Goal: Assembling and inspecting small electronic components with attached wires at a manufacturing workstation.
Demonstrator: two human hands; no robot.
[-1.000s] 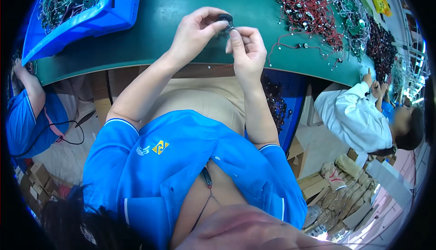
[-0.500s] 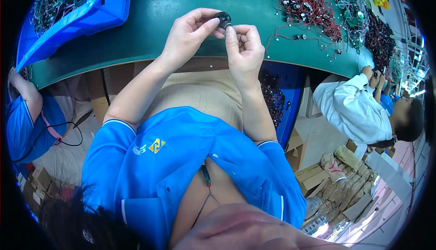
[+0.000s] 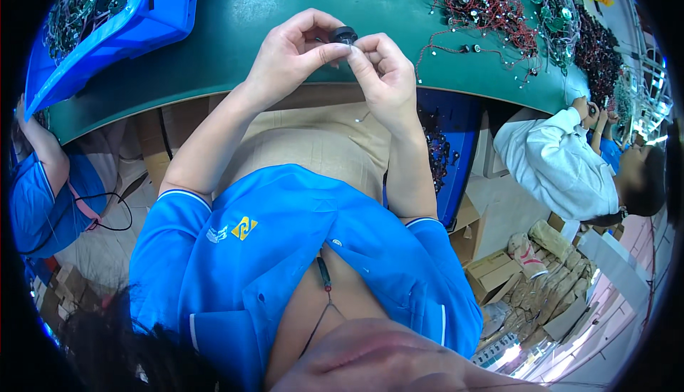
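Above the near edge of the green table, both my hands meet at a small black round part [image 3: 344, 34]. My left hand [image 3: 296, 51] is closed, pinching it between thumb and fingers. From the other side my right hand [image 3: 386, 77] is closed too, its thumb and forefinger at the part's lower edge. Fingertips cover much of the part, so its exact kind is unclear. A thin wire end [image 3: 362, 117] with a pale tip shows beside my right wrist.
A blue bin [image 3: 153, 25] of green circuit boards stands at the left on the green table [image 3: 235, 50]. Red wired parts [image 3: 484, 7], more boards and black parts are heaped at the right. A blue tray [image 3: 456, 135] sits below the table edge. Co-workers sit on both sides.
The black part has tipped, now showing a flatter, dark rim. My left thumb has slid right beneath it, and my right fingers have shifted slightly left and up.
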